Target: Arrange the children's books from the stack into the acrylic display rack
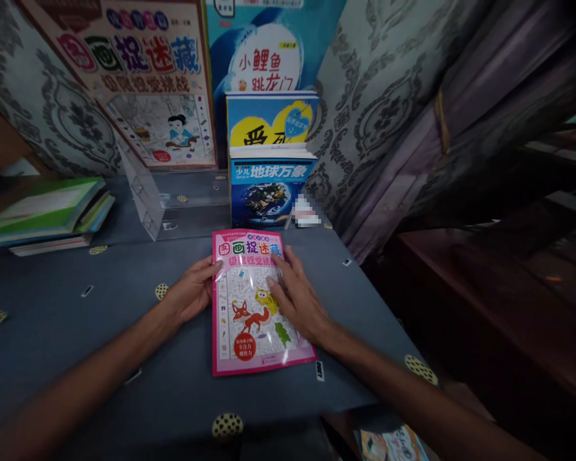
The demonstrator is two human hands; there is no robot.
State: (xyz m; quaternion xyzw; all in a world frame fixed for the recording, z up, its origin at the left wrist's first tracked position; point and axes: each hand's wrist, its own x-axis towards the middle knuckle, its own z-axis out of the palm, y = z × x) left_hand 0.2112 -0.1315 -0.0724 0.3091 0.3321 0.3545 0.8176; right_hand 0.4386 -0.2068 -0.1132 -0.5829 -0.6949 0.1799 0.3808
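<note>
A pink picture book (254,346) with a fox and a yellow cat on its cover lies in front of me, at the table's middle. My left hand (196,288) is closed on its left edge, thumb on the cover and the other fingers partly hidden behind. Across the upper right of the cover rests my right hand (300,298), its fingers apart and stretched out, some reaching past the right edge.
Behind the pink book, a clear acrylic stand (144,192) holds a larger picture book (173,83), beside a blue earth book (264,198), a yellow-and-blue book (264,121) and a teal book (269,38). A book pile (43,211) lies left on the dark tablecloth (173,358).
</note>
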